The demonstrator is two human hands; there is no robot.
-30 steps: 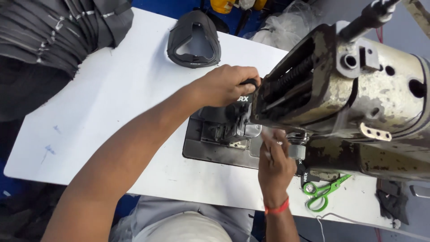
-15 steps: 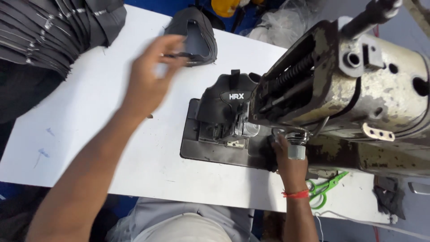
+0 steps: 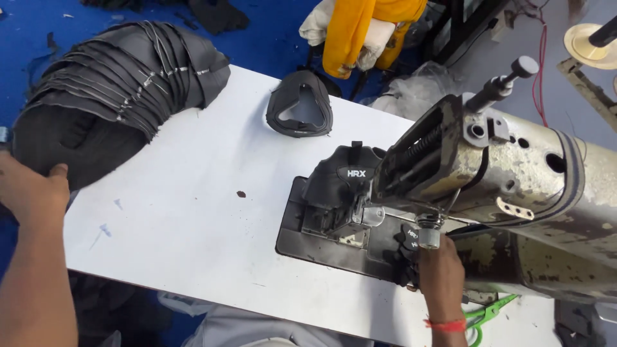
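White table [image 3: 193, 231] mid bare | left hand [image 3: 29, 189] fingers grip stack [image 3: 109, 96] at edge | right hand [image 3: 440, 270] fingers unclear

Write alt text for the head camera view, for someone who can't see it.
A person's right hand rests on black fabric pieces under the head of a worn, cream-coloured metal sewing machine on a white table, where a black padded piece sits. The left hand touches a fanned stack of dark grey fabric pieces at the table's left edge.

Small white label [image 3: 357, 173] on black shoe piece [image 3: 340, 183]
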